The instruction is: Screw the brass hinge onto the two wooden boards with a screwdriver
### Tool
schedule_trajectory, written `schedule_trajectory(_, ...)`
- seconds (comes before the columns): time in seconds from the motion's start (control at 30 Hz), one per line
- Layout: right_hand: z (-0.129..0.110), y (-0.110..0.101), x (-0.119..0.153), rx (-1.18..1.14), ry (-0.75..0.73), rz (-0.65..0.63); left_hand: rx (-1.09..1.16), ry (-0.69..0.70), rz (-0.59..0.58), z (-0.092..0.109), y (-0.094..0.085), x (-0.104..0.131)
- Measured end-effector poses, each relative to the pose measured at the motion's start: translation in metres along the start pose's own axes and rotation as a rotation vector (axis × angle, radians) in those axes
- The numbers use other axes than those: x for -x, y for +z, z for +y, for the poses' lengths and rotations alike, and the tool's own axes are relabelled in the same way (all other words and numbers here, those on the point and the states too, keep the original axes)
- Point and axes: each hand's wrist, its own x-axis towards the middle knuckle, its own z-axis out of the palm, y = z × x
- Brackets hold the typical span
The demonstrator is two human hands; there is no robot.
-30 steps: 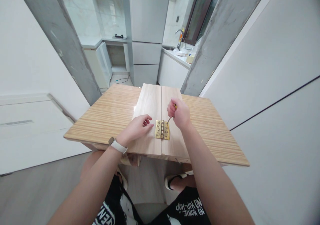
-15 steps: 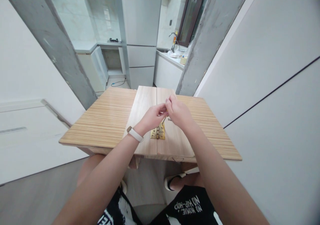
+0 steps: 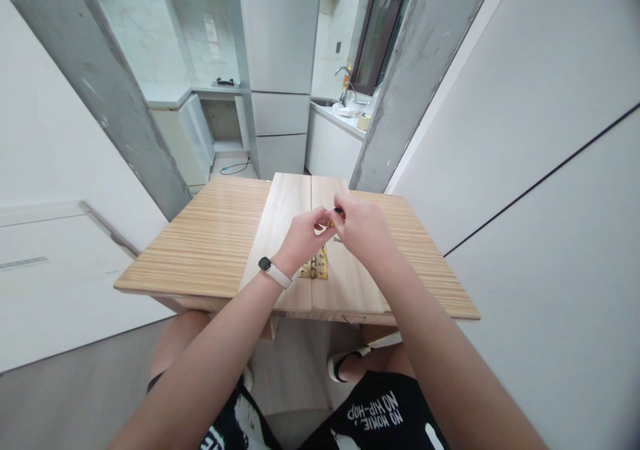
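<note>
Both of my hands meet above two pale wooden boards that lie side by side. My right hand is closed around a small screwdriver, whose black and yellow handle shows between the fingers; its shaft is hidden. My left hand pinches the same screwdriver from the other side, fingertips touching the right hand's. Below them a brass hinge lies open across the seam between the boards, partly covered by my left hand. A small screw-like metal piece rests on the right board.
The boards lie on a wood-grain table with angled sides. Beyond its far edge stand a tall fridge and a sink counter. A grey pillar and white panels flank the right side.
The screwdriver has turned in my hands: its thin shaft showed below my fingers before, and now the black and yellow handle shows. My left wrist has rolled slightly, exposing the watch face.
</note>
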Motion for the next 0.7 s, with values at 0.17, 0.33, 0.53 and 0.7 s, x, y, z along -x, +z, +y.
schedule_trajectory(0.17,0.008,0.0,-0.003,-0.082,-0.079,-0.054,0.042,-0.004,-0.076,-0.002,-0.006,-0.002)
schedule_trajectory(0.33,0.017,-0.003,-0.005,-0.176,-0.149,-0.123,0.165,0.001,-0.234,-0.007,-0.013,-0.005)
schedule_trajectory(0.53,0.022,-0.006,-0.005,-0.251,-0.196,-0.172,0.215,0.004,-0.279,-0.012,-0.011,-0.006)
schedule_trajectory(0.7,0.022,-0.006,-0.002,-0.345,-0.211,-0.159,0.086,0.045,-0.182,-0.012,-0.012,-0.003)
